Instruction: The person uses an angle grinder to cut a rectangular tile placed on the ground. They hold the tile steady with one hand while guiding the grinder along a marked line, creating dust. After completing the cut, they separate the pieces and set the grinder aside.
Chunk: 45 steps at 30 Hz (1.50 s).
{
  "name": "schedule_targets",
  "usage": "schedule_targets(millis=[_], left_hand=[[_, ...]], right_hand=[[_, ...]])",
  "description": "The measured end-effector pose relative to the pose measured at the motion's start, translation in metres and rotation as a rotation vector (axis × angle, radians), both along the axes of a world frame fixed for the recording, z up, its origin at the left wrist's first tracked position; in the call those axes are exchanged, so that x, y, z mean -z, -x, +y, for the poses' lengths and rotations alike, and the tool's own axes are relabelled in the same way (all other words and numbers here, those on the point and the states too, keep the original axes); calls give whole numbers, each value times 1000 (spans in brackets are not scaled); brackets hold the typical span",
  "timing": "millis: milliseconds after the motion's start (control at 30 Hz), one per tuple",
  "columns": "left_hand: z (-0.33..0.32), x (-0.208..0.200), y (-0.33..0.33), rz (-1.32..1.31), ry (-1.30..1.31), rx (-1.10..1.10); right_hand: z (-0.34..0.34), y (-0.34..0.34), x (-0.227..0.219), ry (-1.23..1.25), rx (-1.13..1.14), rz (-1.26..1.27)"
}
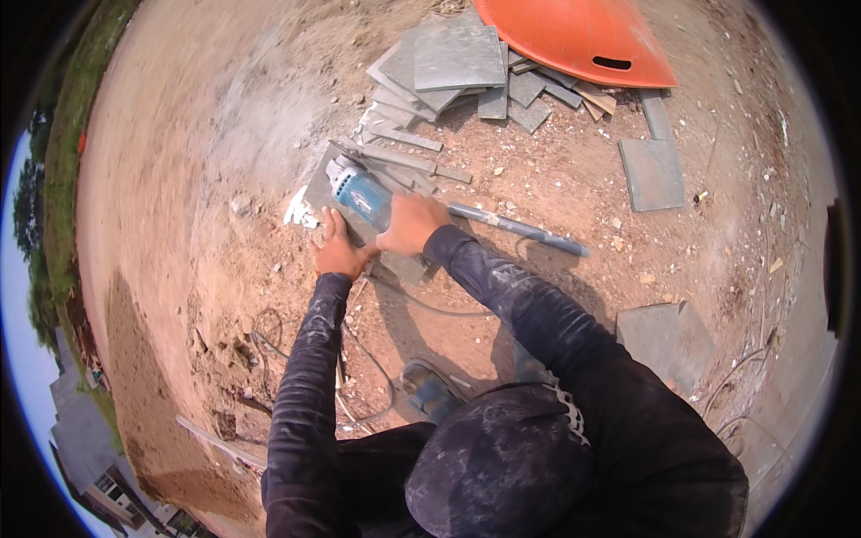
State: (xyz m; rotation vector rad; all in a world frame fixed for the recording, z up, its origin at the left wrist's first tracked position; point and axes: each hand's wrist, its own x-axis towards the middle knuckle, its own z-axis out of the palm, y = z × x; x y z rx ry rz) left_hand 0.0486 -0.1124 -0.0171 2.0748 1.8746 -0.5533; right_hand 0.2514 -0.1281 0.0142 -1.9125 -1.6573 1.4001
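My right hand (414, 224) is wrapped round the rear body of a teal angle grinder (360, 191). The grinder's metal head points up and left, with its disc at the far edge of a grey stone tile (318, 188) on the ground. My left hand (339, 251) lies on the near left part of that tile, fingers stretched out and spread, its thumb close to my right hand. Narrow cut tile strips (399, 160) lie just beyond the grinder. Whether the disc touches the tile is too small to tell.
A pile of grey tiles (457, 58) lies ahead, beside an orange tub (574, 36). A grey pipe (520, 229) extends right of the grinder. Loose tiles (653, 175) lie at the right. A cable (390, 386) loops over the dirt near my shoes (430, 387).
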Motion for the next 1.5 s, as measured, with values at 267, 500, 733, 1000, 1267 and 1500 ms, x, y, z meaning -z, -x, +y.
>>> schedule_targets(millis=[267,500,733,1000,1267,1500], left_hand=[[1,-8,-3,7,15,-24],[0,-10,-2,4,18,-35],[0,-9,-4,10,10,-24],[1,-4,2,28,-2,-14],[1,-7,-3,43,10,-26],[1,-9,-3,40,27,-37]], right_hand=[[-34,-19,-13,-3,0,-23],[-53,-30,-19,44,-32,1],[-75,-40,-17,4,-22,-25],[-93,-49,-24,32,-15,-30],[-104,-55,-23,77,-34,-40],[-119,-58,-18,17,-12,-43]])
